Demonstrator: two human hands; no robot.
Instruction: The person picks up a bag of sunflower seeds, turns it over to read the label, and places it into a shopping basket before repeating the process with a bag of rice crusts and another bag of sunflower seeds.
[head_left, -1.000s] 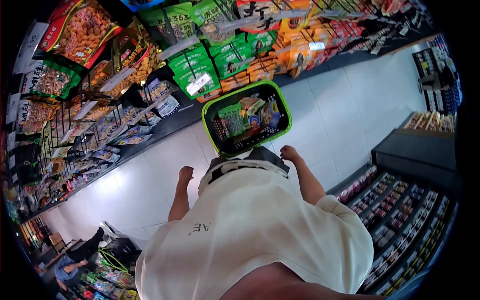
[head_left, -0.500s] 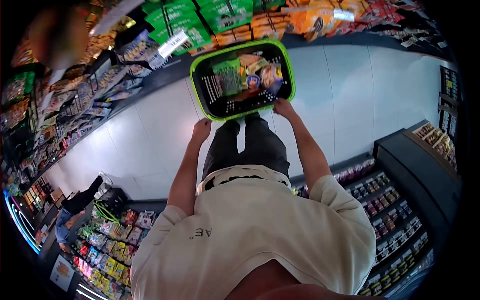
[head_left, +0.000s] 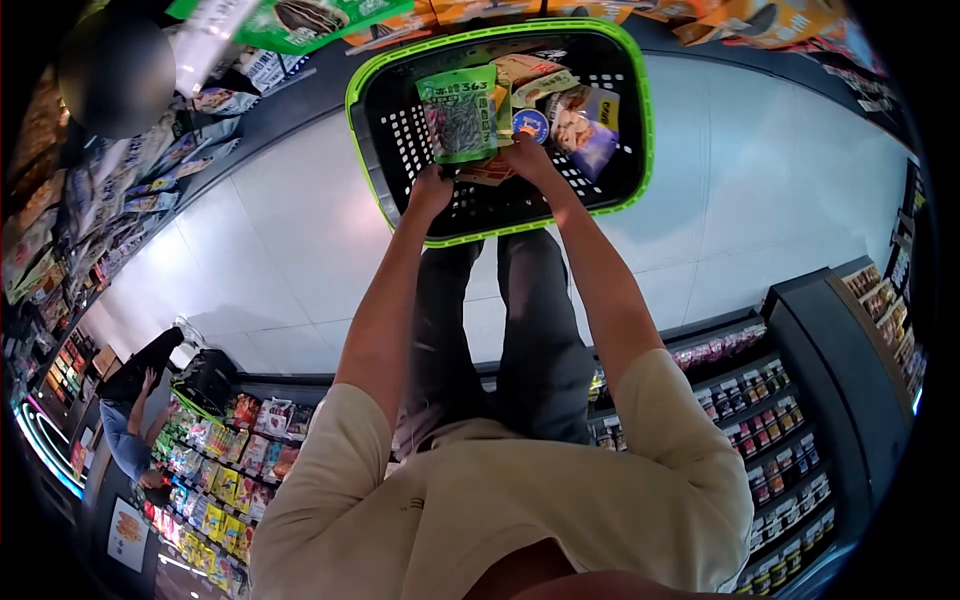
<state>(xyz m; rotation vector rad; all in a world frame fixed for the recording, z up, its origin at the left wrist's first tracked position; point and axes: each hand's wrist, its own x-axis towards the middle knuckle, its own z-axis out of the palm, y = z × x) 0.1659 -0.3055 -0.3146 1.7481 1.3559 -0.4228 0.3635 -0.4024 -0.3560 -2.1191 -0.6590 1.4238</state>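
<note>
Your left hand (head_left: 430, 190) and right hand (head_left: 528, 160) reached inside the basket (head_left: 645, 120), fingers too obscured to tell their grip. The upright-looking green snack pouch (head_left: 460, 115), long axis roughly twelve-to-six, lay at your nearer left hand's one o'clock, your right's ten.

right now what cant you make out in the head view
All in the head view:
- Left hand: grip hidden by its own back
- Right hand: grip hidden likewise
- Reddish packet: partly covered by right hand
- Orange packet, top right: cut off by top edge
- Purple packet: small print too small
</note>
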